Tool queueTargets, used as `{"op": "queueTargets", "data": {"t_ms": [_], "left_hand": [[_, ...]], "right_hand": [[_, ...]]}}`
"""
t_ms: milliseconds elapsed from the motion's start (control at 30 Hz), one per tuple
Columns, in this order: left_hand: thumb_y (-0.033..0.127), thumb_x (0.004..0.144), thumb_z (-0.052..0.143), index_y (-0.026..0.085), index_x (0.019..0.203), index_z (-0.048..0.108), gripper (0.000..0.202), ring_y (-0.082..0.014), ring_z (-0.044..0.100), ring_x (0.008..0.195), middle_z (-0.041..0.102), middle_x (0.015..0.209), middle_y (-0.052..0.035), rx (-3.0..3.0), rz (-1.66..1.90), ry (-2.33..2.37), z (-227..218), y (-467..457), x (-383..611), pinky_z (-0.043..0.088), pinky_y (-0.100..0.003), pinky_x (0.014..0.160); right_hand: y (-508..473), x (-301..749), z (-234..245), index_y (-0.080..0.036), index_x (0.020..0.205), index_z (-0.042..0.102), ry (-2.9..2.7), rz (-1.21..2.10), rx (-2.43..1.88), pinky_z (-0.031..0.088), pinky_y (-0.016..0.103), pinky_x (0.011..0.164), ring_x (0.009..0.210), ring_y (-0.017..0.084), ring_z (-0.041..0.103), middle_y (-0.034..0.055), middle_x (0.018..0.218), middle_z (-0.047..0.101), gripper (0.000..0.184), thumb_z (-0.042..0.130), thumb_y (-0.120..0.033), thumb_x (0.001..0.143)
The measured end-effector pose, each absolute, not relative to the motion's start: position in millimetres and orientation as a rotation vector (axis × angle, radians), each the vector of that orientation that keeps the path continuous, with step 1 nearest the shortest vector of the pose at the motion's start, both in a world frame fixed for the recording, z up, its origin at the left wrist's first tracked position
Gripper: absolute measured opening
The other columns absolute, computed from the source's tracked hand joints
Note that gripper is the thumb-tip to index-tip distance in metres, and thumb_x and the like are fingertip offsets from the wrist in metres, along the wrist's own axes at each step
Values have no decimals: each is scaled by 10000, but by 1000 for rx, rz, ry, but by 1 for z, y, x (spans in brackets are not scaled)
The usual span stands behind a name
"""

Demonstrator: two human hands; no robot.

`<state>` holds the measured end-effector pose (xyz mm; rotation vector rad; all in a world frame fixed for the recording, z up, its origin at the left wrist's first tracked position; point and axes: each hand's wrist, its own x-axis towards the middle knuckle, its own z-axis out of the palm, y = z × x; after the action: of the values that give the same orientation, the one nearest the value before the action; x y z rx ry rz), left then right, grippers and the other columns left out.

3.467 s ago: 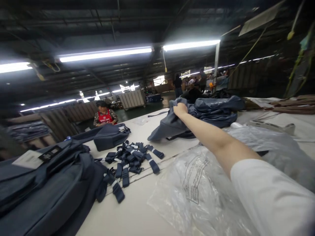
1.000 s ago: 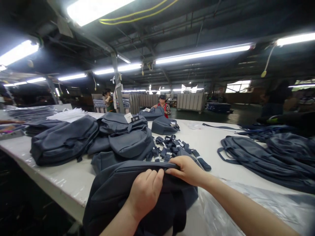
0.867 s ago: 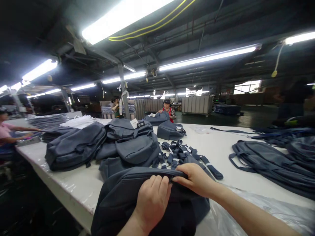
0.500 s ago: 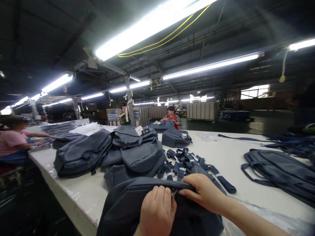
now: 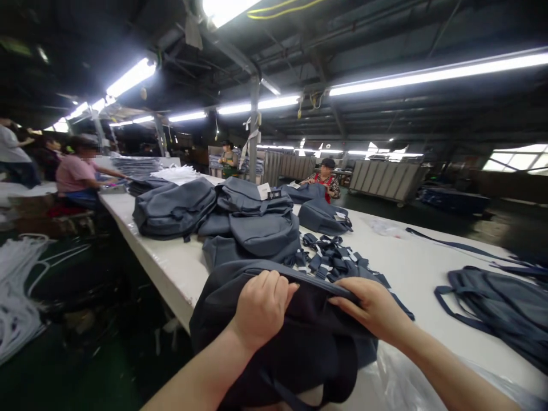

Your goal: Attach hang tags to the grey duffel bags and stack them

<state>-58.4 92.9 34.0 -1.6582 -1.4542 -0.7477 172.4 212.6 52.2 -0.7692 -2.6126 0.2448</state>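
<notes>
A dark blue-grey backpack (image 5: 231, 308) stands at the front of the white table, its zippered top edge facing up. My left hand (image 5: 263, 305) is closed at the zipper, fingers curled; the zipper pull is hidden inside them. To its right, my right hand (image 5: 370, 305) pinches the backpack's top edge between thumb and fingers. Dark fabric hangs between both hands. Just beyond lie bundled straps (image 5: 327, 254) with white bands. Behind, more backpacks (image 5: 265, 234) are heaped, one with a white tag (image 5: 264, 191).
The white table (image 5: 411, 260) runs away from me. On the right lies another backpack (image 5: 500, 308), with clear plastic (image 5: 402, 371) near my right forearm. A person in red (image 5: 327, 182) works across the table; a person in pink (image 5: 77, 174) sits at the left. White hangers (image 5: 21, 285) hang at left.
My left hand has moved left along the zipper, widening the gap from my right hand, which still grips the edge. The backpack has tipped, and my view has turned left and down.
</notes>
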Motion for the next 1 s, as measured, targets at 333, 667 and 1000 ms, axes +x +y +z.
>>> {"op": "queueTargets", "data": {"t_ms": [333, 667, 1000], "left_hand": [[306, 998, 470, 202, 740, 480, 279, -196, 496, 661, 485, 673, -6, -1436, -723, -1699, 10, 28, -161, 339, -343, 654], [532, 933, 402, 212, 599, 428, 463, -170, 473, 604, 492, 601, 16, -1927, -1123, -2291, 44, 14, -204, 322, -300, 607], [544, 819, 436, 236, 623, 564, 387, -246, 618, 712, 658, 663, -42, -1642, -1122, -2771, -90, -13, -247, 472, -307, 656]], "right_hand": [[207, 155, 53, -238, 994, 666, -2616, 137, -551, 488, 307, 770, 866, 194, 668, 29, 931, 721, 270, 551, -477, 942], [212, 158, 50, -239, 1022, 675, -2639, 66, -502, 514, 295, 757, 860, 185, 683, 31, 949, 729, 263, 539, -454, 955], [225, 155, 52, -231, 1010, 690, -2615, 90, -622, 503, 296, 741, 865, 200, 685, 34, 954, 735, 286, 550, -472, 944]]}}
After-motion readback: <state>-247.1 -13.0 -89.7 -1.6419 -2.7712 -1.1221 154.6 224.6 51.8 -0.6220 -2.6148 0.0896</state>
